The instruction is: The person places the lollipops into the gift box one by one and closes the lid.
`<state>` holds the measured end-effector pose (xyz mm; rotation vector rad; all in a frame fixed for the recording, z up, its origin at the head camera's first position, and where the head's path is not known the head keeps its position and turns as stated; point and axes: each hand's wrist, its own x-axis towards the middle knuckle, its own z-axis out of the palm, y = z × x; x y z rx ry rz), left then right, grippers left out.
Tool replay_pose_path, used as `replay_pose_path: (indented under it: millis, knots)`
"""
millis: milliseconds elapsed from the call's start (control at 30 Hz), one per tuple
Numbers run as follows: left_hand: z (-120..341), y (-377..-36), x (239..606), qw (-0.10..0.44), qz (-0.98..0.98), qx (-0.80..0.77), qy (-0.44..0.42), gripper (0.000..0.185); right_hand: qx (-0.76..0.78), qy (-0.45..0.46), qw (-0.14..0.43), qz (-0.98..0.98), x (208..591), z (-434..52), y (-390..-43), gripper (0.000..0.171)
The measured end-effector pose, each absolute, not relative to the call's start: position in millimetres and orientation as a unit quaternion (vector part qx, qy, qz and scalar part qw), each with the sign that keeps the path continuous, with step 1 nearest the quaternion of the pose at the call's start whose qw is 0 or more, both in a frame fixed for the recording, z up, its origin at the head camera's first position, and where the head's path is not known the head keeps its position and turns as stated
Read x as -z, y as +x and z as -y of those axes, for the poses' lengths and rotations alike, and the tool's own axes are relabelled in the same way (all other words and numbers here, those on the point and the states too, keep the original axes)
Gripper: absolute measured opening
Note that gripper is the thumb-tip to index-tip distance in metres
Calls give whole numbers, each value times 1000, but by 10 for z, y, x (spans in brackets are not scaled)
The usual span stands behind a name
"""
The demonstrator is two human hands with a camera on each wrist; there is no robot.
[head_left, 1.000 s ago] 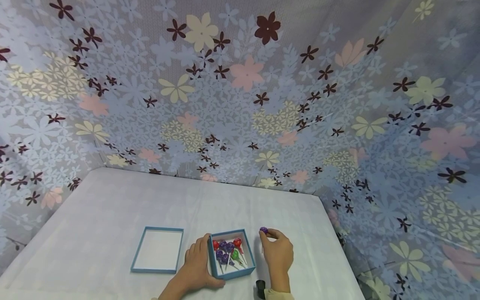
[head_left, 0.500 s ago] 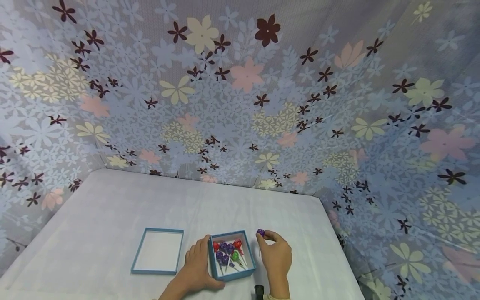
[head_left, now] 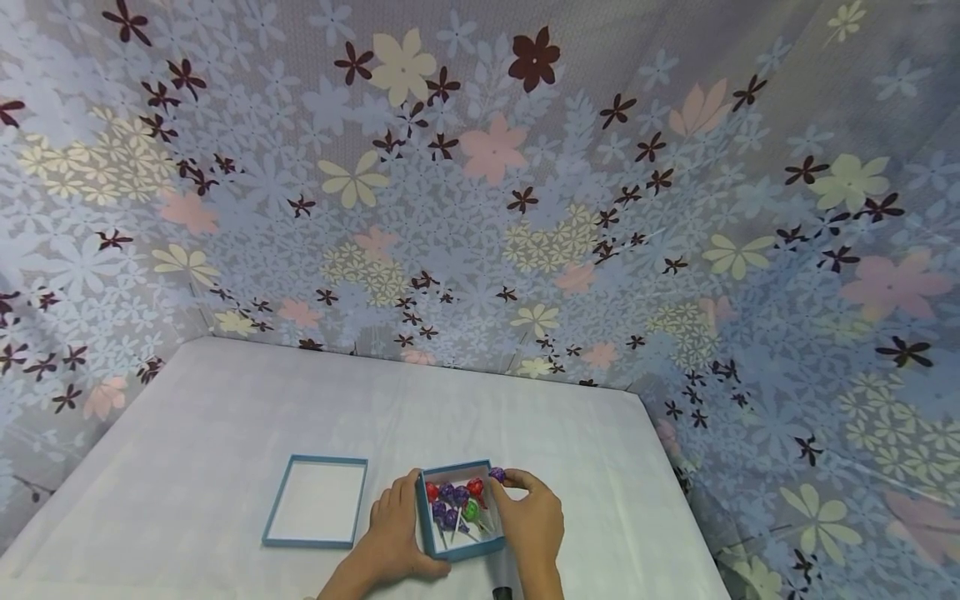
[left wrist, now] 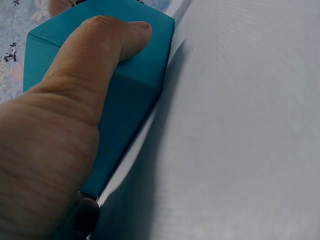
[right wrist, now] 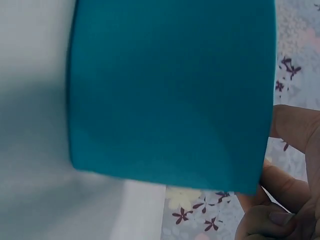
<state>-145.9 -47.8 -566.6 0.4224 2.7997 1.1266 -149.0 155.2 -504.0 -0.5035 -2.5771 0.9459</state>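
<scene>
A small teal box (head_left: 431, 533) sits near the table's front edge, holding several red, purple and green lollipops (head_left: 455, 503). My left hand (head_left: 395, 533) grips the box's left side, thumb along its front wall (left wrist: 125, 90). My right hand (head_left: 528, 521) pinches a purple lollipop (head_left: 497, 474) over the box's far right corner. The right wrist view is filled by the box's teal wall (right wrist: 170, 90), with fingers (right wrist: 292, 130) curled beside it.
The box's teal lid (head_left: 317, 512) lies open side up to the left of the box. A white cloth covers the table (head_left: 300, 408). Floral fabric (head_left: 480, 183) hangs behind and along the right side.
My right hand carried the purple lollipop leftward from beside the box to over its far right corner. The left hand kept its hold on the box.
</scene>
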Motion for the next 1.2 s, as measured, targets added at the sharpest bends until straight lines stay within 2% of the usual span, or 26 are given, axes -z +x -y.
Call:
replay_pose_path:
  millis: [367, 667, 833, 1200]
  knots:
    - [493, -1470, 5673, 50, -919, -368, 134, 148, -306, -156, 175, 923, 5039, -1449, -1453, 26]
    - [491, -1466, 5723, 39, -917, -370, 142, 148, -334, -106, 166, 922, 5075, -1342, -1375, 25]
    - [485, -1469, 5740, 30, -916, -373, 145, 148, -322, -101, 171, 926, 5111, -1311, -1376, 27]
    - [483, -1475, 5713, 13, -919, -366, 148, 145, -269, -112, 140, 946, 5093, -1268, -1382, 22]
